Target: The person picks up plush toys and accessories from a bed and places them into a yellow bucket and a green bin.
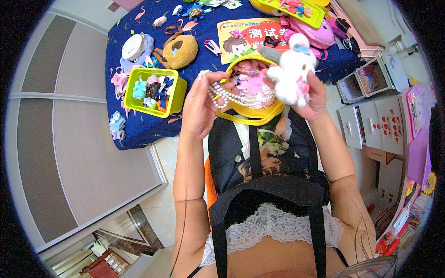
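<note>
My left hand [199, 111] grips a looped string of white pearl-like beads [219, 94], with a small white piece between thumb and fingertips. The strands stretch to the right towards my right hand [315, 104], which holds a white plush toy [289, 78] with a pink heart-shaped patch. Whether the beads are fastened to the toy is hidden. Between and behind my hands sits a round yellow bag or basket [259, 121], its top open. Pink plush and beaded trinkets [252, 85] fill it.
A lime-green bin [180, 92] of small items stands on a dark blue bed [135, 133]. Nearby are a brown plush bag [180, 52], a pink stapler [212, 47], a printed booklet [226, 34] and a pink bag [313, 33]. Drawers [373, 127] stand right, one pulled out.
</note>
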`<state>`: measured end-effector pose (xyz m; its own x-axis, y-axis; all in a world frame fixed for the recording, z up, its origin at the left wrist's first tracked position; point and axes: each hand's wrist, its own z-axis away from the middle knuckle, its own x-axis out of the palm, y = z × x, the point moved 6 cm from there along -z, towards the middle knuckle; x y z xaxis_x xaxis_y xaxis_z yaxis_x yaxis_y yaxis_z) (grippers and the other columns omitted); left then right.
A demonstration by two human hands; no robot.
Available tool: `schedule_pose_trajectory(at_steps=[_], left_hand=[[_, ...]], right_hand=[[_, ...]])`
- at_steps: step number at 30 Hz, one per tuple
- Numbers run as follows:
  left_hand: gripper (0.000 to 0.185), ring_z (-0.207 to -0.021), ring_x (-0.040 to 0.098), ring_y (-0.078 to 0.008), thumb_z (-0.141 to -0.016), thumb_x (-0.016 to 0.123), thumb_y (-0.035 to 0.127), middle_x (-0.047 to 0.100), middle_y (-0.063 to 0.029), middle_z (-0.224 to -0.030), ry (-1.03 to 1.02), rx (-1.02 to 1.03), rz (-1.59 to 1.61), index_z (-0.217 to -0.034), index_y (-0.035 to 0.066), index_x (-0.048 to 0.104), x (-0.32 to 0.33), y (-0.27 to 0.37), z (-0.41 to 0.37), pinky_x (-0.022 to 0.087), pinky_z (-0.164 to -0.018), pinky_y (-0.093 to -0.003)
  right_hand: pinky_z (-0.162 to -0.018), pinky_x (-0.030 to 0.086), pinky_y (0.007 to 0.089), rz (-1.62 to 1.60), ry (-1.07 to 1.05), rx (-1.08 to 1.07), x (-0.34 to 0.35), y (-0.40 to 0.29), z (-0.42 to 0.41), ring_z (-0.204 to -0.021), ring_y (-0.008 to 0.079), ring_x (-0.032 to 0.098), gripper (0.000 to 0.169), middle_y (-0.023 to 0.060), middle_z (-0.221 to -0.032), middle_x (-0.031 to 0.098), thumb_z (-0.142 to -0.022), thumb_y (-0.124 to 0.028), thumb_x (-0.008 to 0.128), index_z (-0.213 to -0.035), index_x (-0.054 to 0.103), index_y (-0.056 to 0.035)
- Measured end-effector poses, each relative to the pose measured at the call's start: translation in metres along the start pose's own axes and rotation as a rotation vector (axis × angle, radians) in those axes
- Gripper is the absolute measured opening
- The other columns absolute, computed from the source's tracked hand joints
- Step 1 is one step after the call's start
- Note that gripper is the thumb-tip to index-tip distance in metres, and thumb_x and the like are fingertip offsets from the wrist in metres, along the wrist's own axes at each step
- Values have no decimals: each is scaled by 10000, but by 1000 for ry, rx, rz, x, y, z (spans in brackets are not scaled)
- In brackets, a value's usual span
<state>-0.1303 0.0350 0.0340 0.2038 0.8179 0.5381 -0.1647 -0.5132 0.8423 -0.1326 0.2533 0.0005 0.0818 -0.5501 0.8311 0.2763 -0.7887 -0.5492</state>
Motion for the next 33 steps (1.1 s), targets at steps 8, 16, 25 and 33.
schedule_pose_trajectory(at_steps=[8,16,25,33], left_hand=[[352,-1063,573,-266,-993,360,285,553,-181,-1123,-20,1,159,-1061,-28,505,43,17,-26,514,-887,-425],[298,-773,578,-101,-973,428,341,590,-35,-912,-12,-137,-740,-914,75,549,-13,15,-43,462,-607,-216],[257,-956,564,-254,-925,510,173,581,-135,-995,-248,193,-1183,-1120,8,531,13,-24,-33,445,-845,-329],[349,-1135,467,-371,-765,590,51,406,-189,-1302,-244,248,-1309,-1102,3,519,19,-44,-31,431,-867,-466]], right_hand=[[-917,474,385,295,-417,415,18,51,-1,-1026,262,601,790,138,-1127,599,-574,-229,756,-1264,441,-6],[-1006,395,459,-34,-103,345,-3,58,-3,-1075,326,560,717,195,-1177,550,-709,-277,659,-1299,378,17],[-966,421,473,-168,20,210,-27,79,-16,-1090,317,554,647,167,-1221,542,-756,-277,594,-1311,391,-15],[-943,447,449,-325,151,236,-25,76,-38,-1086,303,556,552,142,-1183,551,-762,-244,592,-1258,439,-56]])
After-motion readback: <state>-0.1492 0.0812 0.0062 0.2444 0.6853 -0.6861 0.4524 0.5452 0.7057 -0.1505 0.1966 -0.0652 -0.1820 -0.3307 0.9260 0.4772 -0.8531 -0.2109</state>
